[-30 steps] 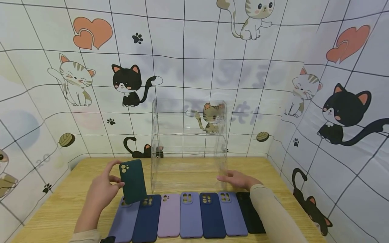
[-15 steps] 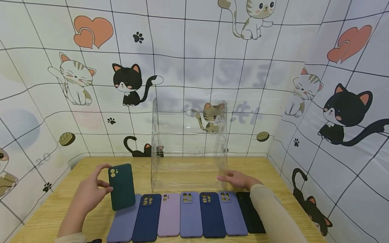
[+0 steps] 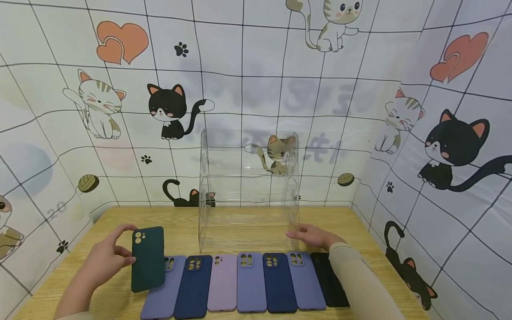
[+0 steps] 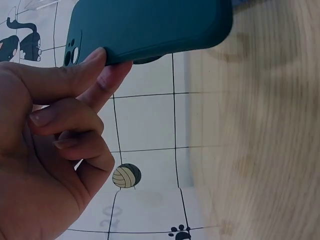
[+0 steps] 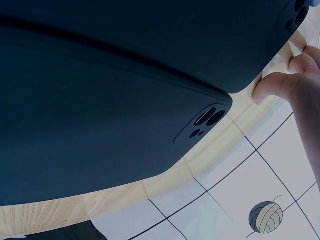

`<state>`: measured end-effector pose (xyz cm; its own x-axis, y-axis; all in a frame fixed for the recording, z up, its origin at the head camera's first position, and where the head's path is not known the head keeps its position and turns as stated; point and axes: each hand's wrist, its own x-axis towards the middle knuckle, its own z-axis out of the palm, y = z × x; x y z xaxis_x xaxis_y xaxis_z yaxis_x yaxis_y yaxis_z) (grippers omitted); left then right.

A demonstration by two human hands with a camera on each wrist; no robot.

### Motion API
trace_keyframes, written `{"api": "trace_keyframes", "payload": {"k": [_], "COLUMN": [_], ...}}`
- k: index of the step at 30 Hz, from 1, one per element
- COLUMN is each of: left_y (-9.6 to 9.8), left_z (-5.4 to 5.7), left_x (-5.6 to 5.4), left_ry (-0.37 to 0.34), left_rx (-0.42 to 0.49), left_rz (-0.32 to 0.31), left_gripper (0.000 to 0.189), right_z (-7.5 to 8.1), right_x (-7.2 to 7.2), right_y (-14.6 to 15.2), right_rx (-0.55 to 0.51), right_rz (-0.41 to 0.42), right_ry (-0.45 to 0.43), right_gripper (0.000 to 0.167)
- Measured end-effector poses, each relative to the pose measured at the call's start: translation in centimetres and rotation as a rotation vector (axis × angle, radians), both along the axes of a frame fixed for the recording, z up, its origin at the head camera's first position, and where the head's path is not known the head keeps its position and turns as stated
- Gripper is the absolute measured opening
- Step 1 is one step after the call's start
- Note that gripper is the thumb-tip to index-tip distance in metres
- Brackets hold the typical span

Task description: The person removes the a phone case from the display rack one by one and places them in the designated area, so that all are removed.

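In the head view, my left hand [image 3: 103, 258] pinches a dark green phone case [image 3: 148, 259] by its left edge. The case is upright, camera cutouts at top left, and overlaps part of a lavender phone case [image 3: 165, 291] lying below it. Close up in the left wrist view, thumb and forefinger grip the edge of the green case [image 4: 150, 27]. At the lower right of a clear tiered rack [image 3: 248, 218], my right hand [image 3: 314, 236] holds the rack's side wall. That hand [image 5: 295, 82] shows only partly at the right wrist view's edge, fingers bent.
Several phone cases lie in a row before the rack: navy [image 3: 193, 286], pink [image 3: 222, 284], lavender [image 3: 251, 284], another navy [image 3: 280, 284], purple [image 3: 307, 284] and black [image 3: 330, 282], partly under the right sleeve. Behind the wooden table [image 3: 120, 218] hangs a cat-print cloth [image 3: 248, 58].
My left hand has carried the green phone case left and downward, away from the rack, and more of the lavender case's camera cutouts shows. The right hand stays at the rack.
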<state>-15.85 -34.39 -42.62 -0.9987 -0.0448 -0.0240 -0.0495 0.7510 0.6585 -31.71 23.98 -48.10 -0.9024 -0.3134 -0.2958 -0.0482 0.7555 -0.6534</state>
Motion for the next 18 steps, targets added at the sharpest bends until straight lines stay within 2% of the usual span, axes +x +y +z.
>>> {"api": "trace_keyframes", "payload": {"k": [8, 13, 18], "left_y": [-1.3, -2.2, -2.7], "left_z": [-1.0, -1.5, -1.9], "left_x": [0.5, 0.7, 1.0], "left_ry": [-0.099, -0.162, -0.184], "left_rx": [0.034, 0.091, 0.092], "left_rz": [-0.024, -0.039, -0.054], "left_gripper": [0.083, 0.081, 0.077], "right_z": [0.1, 0.2, 0.2], "right_x": [0.2, 0.2, 0.1], "right_y": [0.0, 0.0, 0.0], "right_rx": [-0.013, -0.012, -0.010], "right_rz": [0.014, 0.012, 0.013], "right_ry": [-0.003, -0.002, 0.002], "right_gripper": [0.102, 0.102, 0.101]}}
